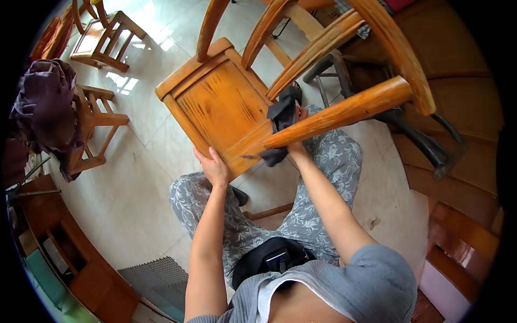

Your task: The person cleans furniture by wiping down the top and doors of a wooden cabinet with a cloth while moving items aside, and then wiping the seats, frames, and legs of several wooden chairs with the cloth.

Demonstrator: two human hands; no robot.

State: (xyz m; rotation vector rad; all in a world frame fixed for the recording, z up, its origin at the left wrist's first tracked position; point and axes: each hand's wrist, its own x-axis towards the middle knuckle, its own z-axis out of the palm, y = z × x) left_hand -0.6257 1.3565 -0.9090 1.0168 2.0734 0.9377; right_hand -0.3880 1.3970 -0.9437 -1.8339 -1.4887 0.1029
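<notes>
A wooden chair (226, 102) with an orange-brown, worn seat is tilted in front of my knees, its curved back slats reaching to the upper right. My left hand (216, 169) grips the near left edge of the seat, thumb on top and the other fingers along the side. A dark cloth (281, 114) is bunched against the seat's right edge, beside a thick round back post. My right hand (298, 146) holds this cloth around the seat edge; the post hides part of the hand.
At left stands a wooden stool (97, 121) with purple clothing (51, 105) beside it. Another small wooden chair (105, 43) is farther back. Black metal tubing (414, 140) and brown wooden furniture (458, 118) are on the right. A grey mesh panel (156, 280) lies at lower left.
</notes>
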